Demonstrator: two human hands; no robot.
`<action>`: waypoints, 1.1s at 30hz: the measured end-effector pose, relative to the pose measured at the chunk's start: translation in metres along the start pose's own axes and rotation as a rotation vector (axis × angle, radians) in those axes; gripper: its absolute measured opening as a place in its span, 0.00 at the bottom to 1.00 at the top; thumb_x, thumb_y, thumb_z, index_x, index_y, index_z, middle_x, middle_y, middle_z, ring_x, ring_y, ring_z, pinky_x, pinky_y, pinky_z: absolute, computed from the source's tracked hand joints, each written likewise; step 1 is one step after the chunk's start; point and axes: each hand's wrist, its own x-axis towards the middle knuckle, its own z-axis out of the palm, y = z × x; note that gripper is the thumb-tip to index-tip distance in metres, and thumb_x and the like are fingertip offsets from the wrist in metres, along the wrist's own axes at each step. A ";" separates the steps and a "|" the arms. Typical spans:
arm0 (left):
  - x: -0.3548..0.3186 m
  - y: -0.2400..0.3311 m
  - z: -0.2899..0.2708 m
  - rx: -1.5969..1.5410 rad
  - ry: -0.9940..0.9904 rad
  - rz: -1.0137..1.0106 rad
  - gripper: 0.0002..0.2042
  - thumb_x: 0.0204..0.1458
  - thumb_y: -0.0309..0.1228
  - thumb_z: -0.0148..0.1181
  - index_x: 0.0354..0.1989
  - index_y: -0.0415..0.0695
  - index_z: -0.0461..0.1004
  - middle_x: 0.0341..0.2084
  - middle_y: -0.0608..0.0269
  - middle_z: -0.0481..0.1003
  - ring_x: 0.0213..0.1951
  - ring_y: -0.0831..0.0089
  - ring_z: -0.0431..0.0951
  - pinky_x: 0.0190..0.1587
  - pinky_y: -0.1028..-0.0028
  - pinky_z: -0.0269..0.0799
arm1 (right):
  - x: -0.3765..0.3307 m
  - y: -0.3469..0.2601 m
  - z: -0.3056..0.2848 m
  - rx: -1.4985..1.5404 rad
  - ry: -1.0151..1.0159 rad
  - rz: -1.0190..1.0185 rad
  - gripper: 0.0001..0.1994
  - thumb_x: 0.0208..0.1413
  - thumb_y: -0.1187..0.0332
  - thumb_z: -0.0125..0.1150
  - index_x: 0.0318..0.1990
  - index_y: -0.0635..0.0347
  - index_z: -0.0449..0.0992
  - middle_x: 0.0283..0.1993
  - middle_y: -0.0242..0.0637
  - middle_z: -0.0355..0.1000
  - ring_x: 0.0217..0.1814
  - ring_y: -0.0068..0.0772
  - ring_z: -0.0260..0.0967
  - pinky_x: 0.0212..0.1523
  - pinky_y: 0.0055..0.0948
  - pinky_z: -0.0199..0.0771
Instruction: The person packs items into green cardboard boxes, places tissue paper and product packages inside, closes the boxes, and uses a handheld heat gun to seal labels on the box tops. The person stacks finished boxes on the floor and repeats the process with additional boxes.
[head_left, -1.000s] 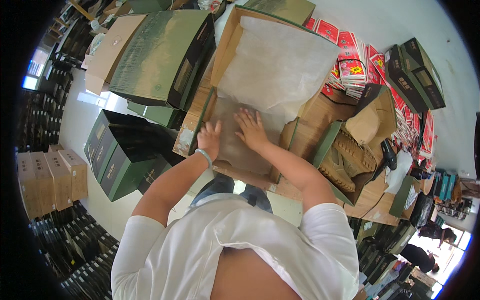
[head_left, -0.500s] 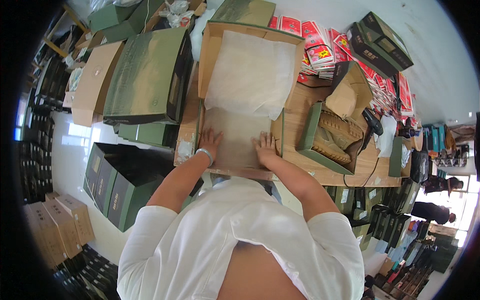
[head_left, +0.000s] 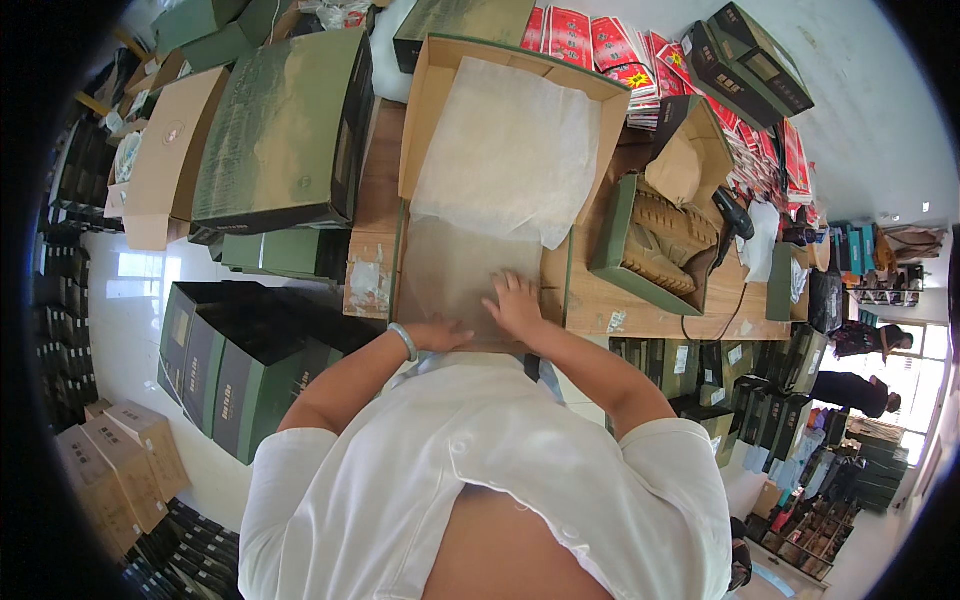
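In front of me lies an open shoe box point(head_left: 553, 285), green outside and brown inside, with its lid raised at the far side. White tissue paper point(head_left: 505, 150) spreads over the lid, and its thinner-looking near part covers the box's inside. My right hand point(head_left: 517, 307) rests on the paper inside the box, fingers apart and stretched out. Close to the box's near edge, my left hand point(head_left: 440, 334) lies flat on the paper with its fingers pointing right. A light band point(head_left: 405, 343) circles my left wrist. Neither hand holds anything.
Right of this box, another open box point(head_left: 640, 262) holds tan boots point(head_left: 668, 240). A black hair dryer point(head_left: 735, 214) with a cord lies beside it. Stacks of red printed packets point(head_left: 625, 60) stand behind. Large green boxes point(head_left: 285, 130) crowd the left side of the wooden table point(head_left: 600, 312).
Both hands have come nearer to me and closer together over the paper. The left hand has turned to point right. The box appears slightly nearer in the view.
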 end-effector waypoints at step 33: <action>-0.006 0.000 0.004 0.089 0.175 -0.141 0.36 0.58 0.58 0.41 0.68 0.45 0.55 0.64 0.43 0.60 0.63 0.46 0.62 0.66 0.60 0.55 | 0.224 0.025 -0.115 0.060 -0.153 -0.208 0.32 0.67 0.44 0.24 0.74 0.45 0.37 0.78 0.34 0.35 0.79 0.46 0.29 0.75 0.44 0.30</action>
